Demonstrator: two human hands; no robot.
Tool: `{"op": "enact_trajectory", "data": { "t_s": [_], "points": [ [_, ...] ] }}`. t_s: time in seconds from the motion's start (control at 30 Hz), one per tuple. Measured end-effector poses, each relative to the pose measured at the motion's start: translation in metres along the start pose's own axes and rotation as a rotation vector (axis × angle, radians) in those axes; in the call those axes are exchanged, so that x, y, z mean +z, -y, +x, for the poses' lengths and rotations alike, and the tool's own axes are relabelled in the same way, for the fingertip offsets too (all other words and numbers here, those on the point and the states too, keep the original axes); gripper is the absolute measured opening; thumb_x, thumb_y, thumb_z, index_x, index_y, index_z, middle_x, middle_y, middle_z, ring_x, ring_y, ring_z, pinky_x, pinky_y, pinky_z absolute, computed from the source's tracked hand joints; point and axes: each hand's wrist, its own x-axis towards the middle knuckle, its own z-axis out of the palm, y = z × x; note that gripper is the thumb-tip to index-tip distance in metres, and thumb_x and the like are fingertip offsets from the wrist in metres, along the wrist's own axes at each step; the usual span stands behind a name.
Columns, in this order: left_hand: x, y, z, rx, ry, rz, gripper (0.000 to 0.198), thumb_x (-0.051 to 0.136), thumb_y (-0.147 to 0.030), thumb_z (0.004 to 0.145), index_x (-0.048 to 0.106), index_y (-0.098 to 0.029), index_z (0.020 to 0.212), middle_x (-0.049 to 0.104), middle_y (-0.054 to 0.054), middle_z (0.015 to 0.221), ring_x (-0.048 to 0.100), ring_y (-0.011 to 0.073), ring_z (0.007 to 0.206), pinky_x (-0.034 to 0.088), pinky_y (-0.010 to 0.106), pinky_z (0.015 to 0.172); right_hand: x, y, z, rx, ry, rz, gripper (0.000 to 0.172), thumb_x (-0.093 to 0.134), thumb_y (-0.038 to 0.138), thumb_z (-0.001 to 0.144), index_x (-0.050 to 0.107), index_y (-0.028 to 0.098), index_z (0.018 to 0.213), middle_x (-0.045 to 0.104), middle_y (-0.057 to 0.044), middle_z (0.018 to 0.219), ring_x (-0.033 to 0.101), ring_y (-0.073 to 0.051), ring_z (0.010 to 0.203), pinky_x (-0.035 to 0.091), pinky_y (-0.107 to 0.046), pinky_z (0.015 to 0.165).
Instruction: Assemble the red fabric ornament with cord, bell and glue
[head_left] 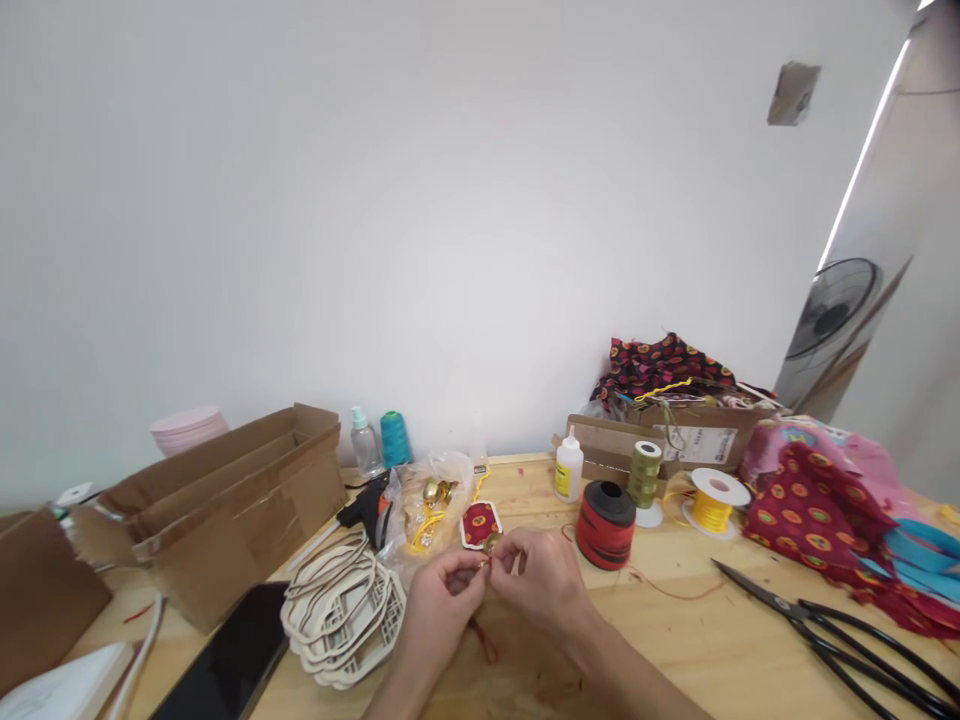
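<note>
Near the table's front, my left hand (pixel 444 605) and my right hand (pixel 544 580) meet with their fingertips pinched together. Between them runs a thin red cord (pixel 489 640), whose looped end hangs down below the fingers. A small round gold piece (pixel 492 543), perhaps a bell, shows just above the fingertips; the fingers hide part of it. Just behind the hands lies a dark red patterned fabric piece in a pale frame (pixel 480 524). Left of it is a clear plastic bag (pixel 450 475) with gold pieces and yellow cord.
Stacked wooden frames (pixel 341 610), a black phone (pixel 225 660) and a cardboard box (pixel 240 510) stand on the left. Rightward are a glue bottle (pixel 568 468), a red cord spool (pixel 604 535), a yellow cord spool (pixel 711 512), black scissors (pixel 795 610) and patterned fabric (pixel 814 505).
</note>
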Motion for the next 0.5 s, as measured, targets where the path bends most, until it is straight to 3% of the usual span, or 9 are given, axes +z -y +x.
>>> {"op": "enact_trajectory", "data": {
  "t_s": [0.13, 0.27, 0.4, 0.5],
  "points": [
    [-0.001, 0.002, 0.0, 0.011, 0.011, 0.022, 0.011, 0.061, -0.023, 0.06, 0.067, -0.016, 0.065, 0.068, 0.002, 0.06, 0.06, 0.0171, 0.057, 0.047, 0.024, 0.053, 0.005, -0.012, 0.007, 0.225, 0.132, 0.298, 0.014, 0.055, 0.019, 0.056, 0.068, 0.017, 0.057, 0.062, 0.001, 0.051, 0.05, -0.009, 0.047, 0.03, -0.017, 0.042],
    [-0.002, 0.002, 0.0, 0.028, 0.018, 0.036, 0.011, 0.061, -0.024, 0.06, 0.067, -0.016, 0.065, 0.066, 0.002, 0.061, 0.059, 0.0167, 0.058, 0.046, 0.024, 0.054, 0.009, -0.019, 0.011, 0.297, 0.169, 0.41, 0.014, 0.054, 0.016, 0.054, 0.068, 0.014, 0.055, 0.06, 0.002, 0.048, 0.046, -0.007, 0.044, 0.029, -0.016, 0.04],
    [-0.001, -0.002, -0.002, 0.102, 0.027, 0.028, 0.009, 0.061, -0.025, 0.062, 0.063, -0.017, 0.061, 0.064, 0.008, 0.094, 0.06, 0.0186, 0.076, 0.048, 0.026, 0.064, 0.007, -0.014, 0.011, 0.36, 0.202, 0.518, 0.014, 0.051, 0.013, 0.053, 0.065, 0.013, 0.052, 0.057, 0.003, 0.045, 0.045, -0.006, 0.041, 0.03, -0.016, 0.04],
    [0.0, -0.001, -0.003, 0.028, 0.11, -0.069, 0.012, 0.06, -0.028, 0.065, 0.058, -0.017, 0.065, 0.059, 0.009, 0.108, 0.06, 0.0145, 0.066, 0.048, 0.025, 0.057, 0.004, -0.008, 0.01, 0.411, 0.235, 0.602, 0.012, 0.05, 0.012, 0.053, 0.061, 0.012, 0.049, 0.056, 0.003, 0.044, 0.045, -0.006, 0.039, 0.032, -0.016, 0.041]
  ]
}}
